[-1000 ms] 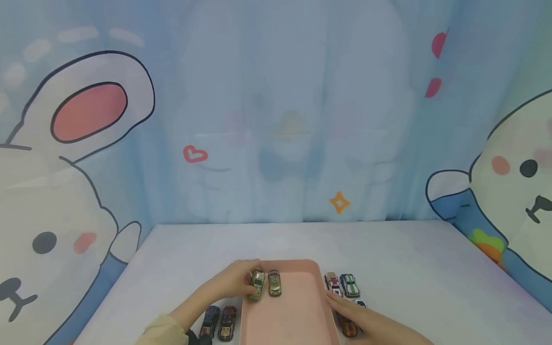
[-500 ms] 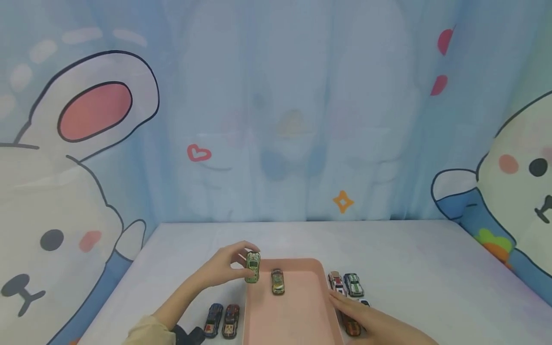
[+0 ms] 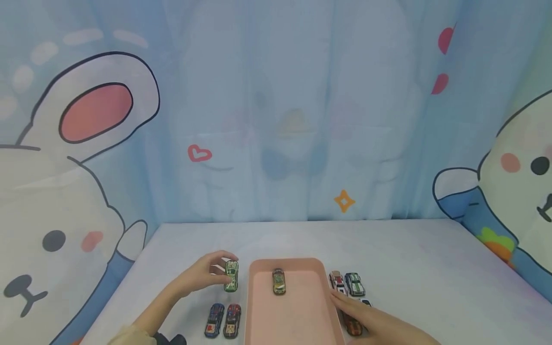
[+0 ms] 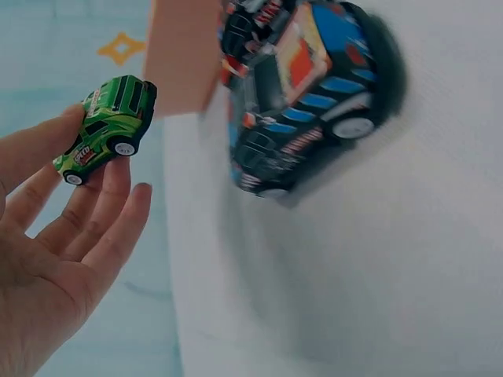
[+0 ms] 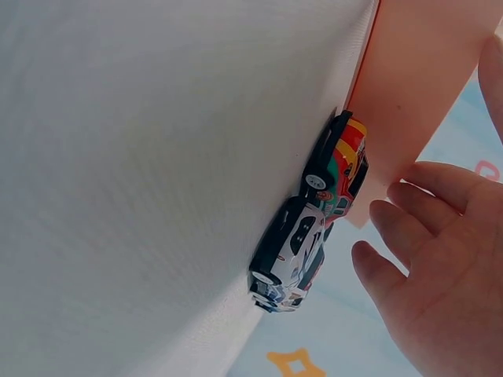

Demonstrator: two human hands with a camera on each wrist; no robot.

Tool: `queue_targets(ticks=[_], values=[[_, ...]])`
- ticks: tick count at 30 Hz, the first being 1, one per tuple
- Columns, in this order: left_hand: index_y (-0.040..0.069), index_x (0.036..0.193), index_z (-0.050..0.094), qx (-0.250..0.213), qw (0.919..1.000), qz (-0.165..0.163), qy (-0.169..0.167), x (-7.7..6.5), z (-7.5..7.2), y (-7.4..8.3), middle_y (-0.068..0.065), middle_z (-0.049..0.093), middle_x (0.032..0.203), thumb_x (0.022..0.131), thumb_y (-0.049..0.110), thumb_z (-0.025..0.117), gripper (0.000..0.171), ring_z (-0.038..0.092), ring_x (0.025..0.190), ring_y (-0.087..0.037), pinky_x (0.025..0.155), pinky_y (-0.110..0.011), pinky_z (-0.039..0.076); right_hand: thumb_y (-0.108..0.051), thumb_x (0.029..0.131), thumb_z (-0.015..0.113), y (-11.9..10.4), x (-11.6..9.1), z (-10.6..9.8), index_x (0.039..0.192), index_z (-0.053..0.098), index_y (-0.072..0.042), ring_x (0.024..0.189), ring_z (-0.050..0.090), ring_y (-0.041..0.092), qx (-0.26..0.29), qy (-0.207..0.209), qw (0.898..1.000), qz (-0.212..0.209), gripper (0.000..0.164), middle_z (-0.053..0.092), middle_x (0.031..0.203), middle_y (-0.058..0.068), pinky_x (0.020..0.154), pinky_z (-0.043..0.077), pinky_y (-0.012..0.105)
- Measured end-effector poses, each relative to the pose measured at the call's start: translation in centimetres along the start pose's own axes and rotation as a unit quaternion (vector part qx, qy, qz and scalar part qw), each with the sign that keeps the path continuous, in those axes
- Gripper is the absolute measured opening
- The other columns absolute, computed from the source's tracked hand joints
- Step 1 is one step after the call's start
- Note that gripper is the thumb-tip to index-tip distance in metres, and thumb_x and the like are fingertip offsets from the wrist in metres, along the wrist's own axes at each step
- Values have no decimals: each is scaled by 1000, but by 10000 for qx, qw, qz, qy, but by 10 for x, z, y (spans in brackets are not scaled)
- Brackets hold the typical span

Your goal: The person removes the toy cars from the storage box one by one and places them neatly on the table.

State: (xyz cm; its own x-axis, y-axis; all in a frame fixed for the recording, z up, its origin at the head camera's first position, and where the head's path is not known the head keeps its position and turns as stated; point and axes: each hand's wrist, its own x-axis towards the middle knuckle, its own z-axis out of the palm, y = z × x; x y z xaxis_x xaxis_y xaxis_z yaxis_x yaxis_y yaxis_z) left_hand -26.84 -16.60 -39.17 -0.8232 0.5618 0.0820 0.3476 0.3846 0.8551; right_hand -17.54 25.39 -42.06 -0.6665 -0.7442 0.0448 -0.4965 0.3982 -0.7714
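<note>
My left hand (image 3: 196,278) pinches a green toy car (image 3: 231,276) between thumb and fingers, over the table left of the tray. In the left wrist view, the green car's side and white-hubbed wheels show under the thumb. A pink tray (image 3: 293,316) lies in the middle, with one yellow-green toy car (image 3: 279,281) near its far end. My right hand (image 3: 368,314) rests along the tray's right rim, its fingers fairly straight. The right wrist view shows this hand (image 5: 448,236) with fingertips at the tray wall and nothing in the palm.
Two dark toy cars, one blue-black (image 3: 214,320) and one with red (image 3: 232,321), stand left of the tray. Right of it are a red-white car (image 3: 338,281), a green-white car (image 3: 355,284) and an orange-brown one (image 3: 354,327), partly behind my right hand. A patterned curtain (image 3: 284,120) hangs behind.
My left hand has lifted the green car out of the tray and carried it left past the rim. My right hand has stayed at the tray's right side.
</note>
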Motion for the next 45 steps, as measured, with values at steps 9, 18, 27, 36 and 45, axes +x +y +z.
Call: queue_targets(ticks=[9,18,27,36,45], values=[[2,123,55,-503,9966,-586,-295,9,7,-25,-7,58,97,81,10,72,46,61,90,-26,80,-45,50,-25,87,67,-2,1,-1,151,12,-9,128,14,-5,521,-68,9983,239,85,6,151,24,94,34,19],[4,121,58,-549,9952,-715,-378,21,15,-31,-9,57,100,82,11,71,42,61,85,-22,72,-37,54,-28,87,67,-4,0,-1,151,12,-8,128,15,-4,371,-84,9985,392,87,8,151,23,94,34,19],[1,125,57,-283,9951,-858,-399,19,14,-29,-10,57,107,84,15,70,45,60,97,-29,77,-38,53,-30,87,66,-6,1,-1,151,12,-11,129,16,-1,307,-80,9978,579,85,8,152,22,95,36,22],[-1,123,59,97,9945,-966,-394,17,15,-24,-9,61,106,82,15,71,45,60,96,-30,78,-42,52,-29,86,67,-7,-1,0,150,15,-9,129,19,0,281,-45,9973,684,85,11,151,22,94,37,22],[-2,121,60,401,9910,-1224,-374,20,12,-15,-11,60,101,80,5,70,43,63,82,-23,72,-36,54,-31,89,64,-5,-2,-1,151,12,-13,128,19,-2,322,-101,9969,717,83,10,152,20,93,36,20]])
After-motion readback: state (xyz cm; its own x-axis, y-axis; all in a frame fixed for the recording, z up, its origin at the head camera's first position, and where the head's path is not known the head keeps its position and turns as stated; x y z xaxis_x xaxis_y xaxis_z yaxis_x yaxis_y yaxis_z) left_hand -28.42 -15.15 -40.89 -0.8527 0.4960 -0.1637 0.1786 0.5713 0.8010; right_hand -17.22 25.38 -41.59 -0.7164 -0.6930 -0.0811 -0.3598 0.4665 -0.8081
